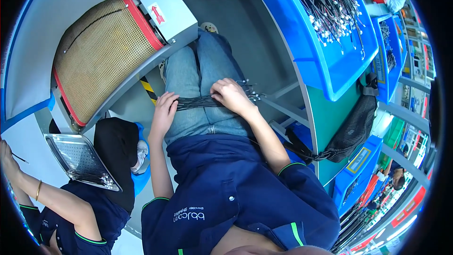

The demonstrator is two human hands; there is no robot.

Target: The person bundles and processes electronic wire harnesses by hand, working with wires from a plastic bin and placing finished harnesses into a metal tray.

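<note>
Navy shirt [207, 170] is filling six o'clock. Near centre, cables [194, 102] are lying across the jeans [183, 75]. The left hand [164, 110] is touching their nine-o'clock end; the right hand [233, 97] is covering their three-o'clock part; whether either is grasping them, I cannot tell.
</note>
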